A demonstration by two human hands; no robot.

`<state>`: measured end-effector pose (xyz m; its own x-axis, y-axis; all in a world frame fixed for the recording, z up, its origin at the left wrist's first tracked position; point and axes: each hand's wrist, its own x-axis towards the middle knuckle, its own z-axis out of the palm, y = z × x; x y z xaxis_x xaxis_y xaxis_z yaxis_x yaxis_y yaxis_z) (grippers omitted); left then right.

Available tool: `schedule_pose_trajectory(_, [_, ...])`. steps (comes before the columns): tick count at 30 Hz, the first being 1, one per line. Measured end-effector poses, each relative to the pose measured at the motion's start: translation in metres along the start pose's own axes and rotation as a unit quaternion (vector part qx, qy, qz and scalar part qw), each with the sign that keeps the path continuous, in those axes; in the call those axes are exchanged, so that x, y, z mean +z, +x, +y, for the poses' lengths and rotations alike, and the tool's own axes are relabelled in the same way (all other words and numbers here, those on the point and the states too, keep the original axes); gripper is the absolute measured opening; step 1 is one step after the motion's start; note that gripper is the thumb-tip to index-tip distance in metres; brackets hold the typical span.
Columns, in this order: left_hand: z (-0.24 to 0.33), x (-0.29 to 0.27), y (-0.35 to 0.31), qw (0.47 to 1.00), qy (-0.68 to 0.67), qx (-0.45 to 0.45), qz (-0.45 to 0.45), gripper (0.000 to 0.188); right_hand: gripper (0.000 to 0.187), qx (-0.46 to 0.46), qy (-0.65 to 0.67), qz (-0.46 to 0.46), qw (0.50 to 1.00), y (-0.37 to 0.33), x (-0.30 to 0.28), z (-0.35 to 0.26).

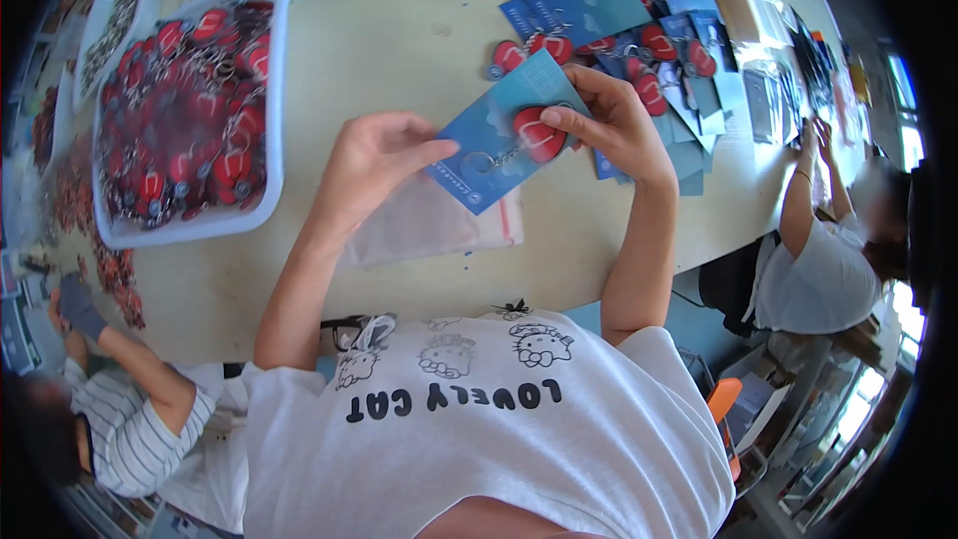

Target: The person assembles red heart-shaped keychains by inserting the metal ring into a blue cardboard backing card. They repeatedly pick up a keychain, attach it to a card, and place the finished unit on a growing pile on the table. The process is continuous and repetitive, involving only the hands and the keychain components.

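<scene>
Left hand [374,165]: fingers pinched on the lower left edge of a blue card [499,135], just above the table [419,30]
Right hand [609,120]: thumb and fingers pressing a red keyring [539,135] against the card's face; its metal ring hangs toward the left
Under the card: clear plastic sleeves [429,225] lie flat, none filled that I can see
Progress: this card looks midway through mounting
Done: a heap of carded keyrings [649,30] lies beyond the right hand
Left: a white tray [274,80] at far left holds many loose red keyrings, so plenty seems to remain
</scene>
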<state>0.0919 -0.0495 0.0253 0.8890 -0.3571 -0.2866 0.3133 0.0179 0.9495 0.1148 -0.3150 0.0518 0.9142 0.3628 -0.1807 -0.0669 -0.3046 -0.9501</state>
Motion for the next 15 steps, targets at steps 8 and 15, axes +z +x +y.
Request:
schedule_pose_trajectory(8, [0.000,-0.004,0.007,1.000,-0.019,-0.003,-0.011,0.015,0.025,-0.021,0.056,0.008,0.998,0.003,0.025,-0.009])
schedule_pose_trajectory(15, [0.005,-0.003,0.006,0.999,-0.024,0.026,0.008,0.015,0.012,-0.037,-0.037,0.070,0.996,0.001,0.020,-0.009])
